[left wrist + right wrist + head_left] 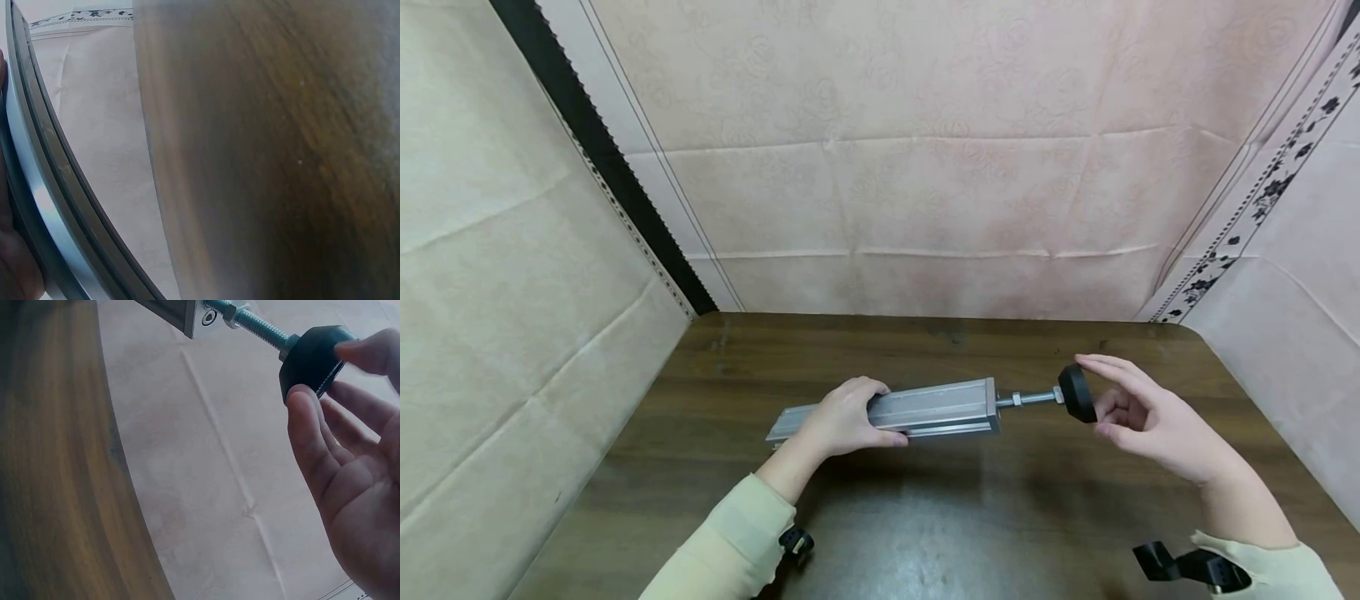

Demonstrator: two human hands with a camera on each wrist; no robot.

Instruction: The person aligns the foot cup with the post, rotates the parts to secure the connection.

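Observation:
My left hand [847, 418] grips a silver aluminium profile [936, 406] from above, its thumb along the near side. From the profile's right end a threaded rod [1036, 398] with nuts sticks out and carries a black levelling foot [1077, 393]. At this foot, my right hand [1153, 417] pinches the rim between its fingertips and thumb; in the right wrist view those digits lie on opposite sides of the foot [311, 361]. The left wrist view shows the profile [47, 187] along its left edge, with only a sliver of the left hand visible.
A brown wooden table [895, 533] lies under both hands. Pale patterned cloth [925, 200] hangs behind its far edge, and more cloth flanks both sides. Each wrist wears a black mount, such as the right wrist mount [1195, 568].

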